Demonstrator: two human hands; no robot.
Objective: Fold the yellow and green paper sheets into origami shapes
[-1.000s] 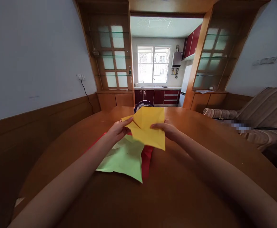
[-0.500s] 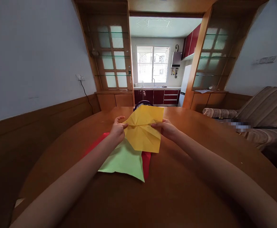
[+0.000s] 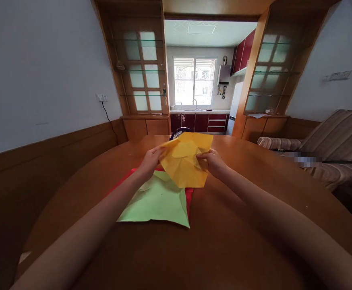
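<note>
A creased sheet of yellow paper point(image 3: 188, 165) is held up above the table between my two hands. My left hand point(image 3: 152, 160) pinches its left edge. On the other side, my right hand point(image 3: 214, 160) grips the right edge, with fingertips over the near face. Fold lines run out from the middle of the sheet. Below and to the left, a light green sheet of paper point(image 3: 160, 203) lies with its near edge wavy. Red paper point(image 3: 189, 197) shows from under the green one, mostly covered. My left forearm hides part of both.
The brown wooden table point(image 3: 239, 241) has a rounded edge. A dark fan point(image 3: 176, 133) stands beyond the yellow paper. At the right is a striped sofa point(image 3: 339, 141). A black cord point(image 3: 109, 119) hangs from the left wall's socket.
The yellow paper has shifted slightly right and tilted, and its left part now bends up. The green paper's near edge has moved a little; its right corner lies further right.
</note>
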